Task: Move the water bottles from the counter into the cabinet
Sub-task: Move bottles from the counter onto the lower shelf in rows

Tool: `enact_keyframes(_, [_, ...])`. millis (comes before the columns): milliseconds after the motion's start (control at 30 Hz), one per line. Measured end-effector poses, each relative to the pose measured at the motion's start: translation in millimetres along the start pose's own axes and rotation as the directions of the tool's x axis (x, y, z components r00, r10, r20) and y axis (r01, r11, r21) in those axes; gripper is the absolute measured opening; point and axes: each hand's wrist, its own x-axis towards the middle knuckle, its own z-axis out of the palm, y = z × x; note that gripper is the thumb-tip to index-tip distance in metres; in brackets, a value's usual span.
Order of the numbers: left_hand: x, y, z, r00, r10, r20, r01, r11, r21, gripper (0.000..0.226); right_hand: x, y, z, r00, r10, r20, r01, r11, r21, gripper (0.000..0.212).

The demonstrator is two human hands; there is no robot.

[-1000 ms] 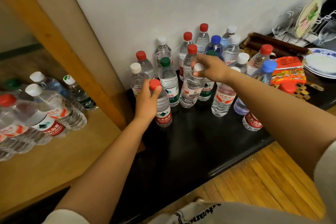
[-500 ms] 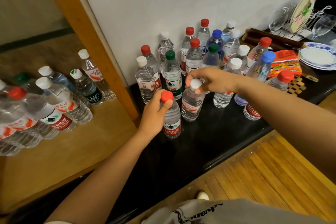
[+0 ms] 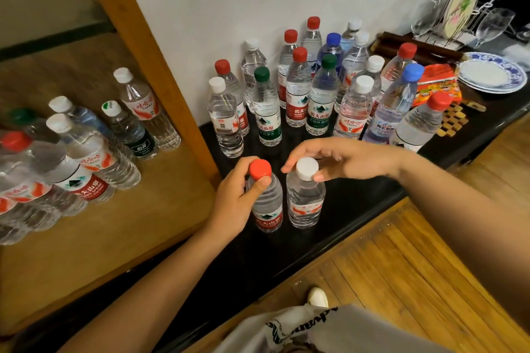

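Note:
My left hand (image 3: 233, 200) grips the neck of a red-capped water bottle (image 3: 265, 203) near the front of the black counter (image 3: 358, 200). Beside it on the right, my right hand (image 3: 338, 159) pinches the top of a white-capped bottle (image 3: 305, 198) with thumb and fingertips. Both bottles stand upright, close together. Behind them several more bottles (image 3: 312, 89) with red, white, green and blue caps stand against the white wall. On the left, the wooden cabinet shelf (image 3: 94, 238) holds several bottles (image 3: 94, 149), beyond a wooden frame post (image 3: 160, 66).
A blue-rimmed plate stack (image 3: 491, 74), an orange snack packet (image 3: 438, 86) and a wooden trivet (image 3: 456, 120) lie at the counter's right end. A dish rack with glasses (image 3: 473, 17) stands behind them. Wooden floorboards (image 3: 401, 261) run below the counter edge.
Both hands have drawn their bottles away from the group toward the front edge of the counter. The two bottles now stand side by side, nearer to me.

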Motion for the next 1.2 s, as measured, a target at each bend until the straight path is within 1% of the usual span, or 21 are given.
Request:
enact_keyframes(100, [-2.7, -8.4, 5.4, 0.999, -0.047, -0.008, 0.046, 0.994, -0.102, 0.036, -6.1, 25.5, 26.2, 0.979, 0.008, -0.204, 0.037, 0.976, 0.215, 0.054])
enact_keyframes(200, [-10.9, -25.5, 15.1, 0.995, -0.095, 0.024, 0.098, 0.983, -0.157, 0.058, -5.4, 55.4, 60.1, 0.905, 0.106, -0.411, 0.064, 0.924, 0.378, 0.072])
enact_keyframes(233, [-14.2, -32.6, 19.2, 0.994, -0.106, 0.017, 0.107, 0.982, -0.156, 0.065, -3.9, 64.9, 70.3, 0.875, 0.135, -0.465, 0.069, 0.916, 0.396, 0.076])
enact_keyframes(300, [-20.1, -47.2, 28.1, 0.991, -0.136, -0.014, 0.132, 0.980, -0.148, 0.073, -0.7, 81.3, 88.2, 0.830, 0.179, -0.528, 0.061, 0.912, 0.406, 0.079])
enact_keyframes(433, [-26.5, -67.0, 41.6, 0.967, -0.244, -0.073, 0.229, 0.959, -0.166, 0.073, 5.7, 99.9, 108.7, 0.764, 0.252, -0.594, 0.012, 0.915, 0.404, 0.077])
enact_keyframes(500, [-26.4, -69.7, 43.7, 0.962, -0.260, -0.079, 0.243, 0.954, -0.177, 0.071, 8.6, 101.4, 111.0, 0.732, 0.270, -0.626, -0.006, 0.920, 0.391, 0.077])
enact_keyframes(567, [-26.5, -68.9, 43.1, 0.964, -0.255, -0.074, 0.238, 0.953, -0.186, 0.071, 10.9, 97.8, 111.9, 0.725, 0.279, -0.630, -0.026, 0.925, 0.379, 0.075])
enact_keyframes(667, [-31.3, -67.9, 39.0, 0.966, -0.248, -0.074, 0.229, 0.952, -0.202, 0.073, 13.8, 89.4, 115.5, 0.736, 0.267, -0.622, -0.043, 0.935, 0.351, 0.073])
enact_keyframes(833, [-53.7, -70.2, 21.4, 0.961, -0.264, -0.084, 0.242, 0.947, -0.212, 0.070, 23.5, 74.1, 129.0, 0.787, 0.259, -0.560, -0.067, 0.938, 0.341, 0.071])
enact_keyframes(967, [-75.0, -76.0, -8.7, 0.951, -0.289, -0.114, 0.261, 0.942, -0.212, 0.071, 43.4, 61.6, 143.3, 0.836, 0.241, -0.493, -0.093, 0.948, 0.306, 0.069])
enact_keyframes(1067, [-87.3, -76.3, -38.4, 0.947, -0.296, -0.127, 0.264, 0.940, -0.218, 0.070, 64.3, 52.3, 153.2, 0.872, 0.207, -0.444, -0.070, 0.949, 0.306, 0.070])
enact_keyframes(1200, [-96.3, -76.3, -77.5, 0.947, -0.283, -0.152, 0.246, 0.943, -0.222, 0.067, 96.4, 38.1, 164.5, 0.895, 0.167, -0.413, -0.032, 0.949, 0.314, 0.073])
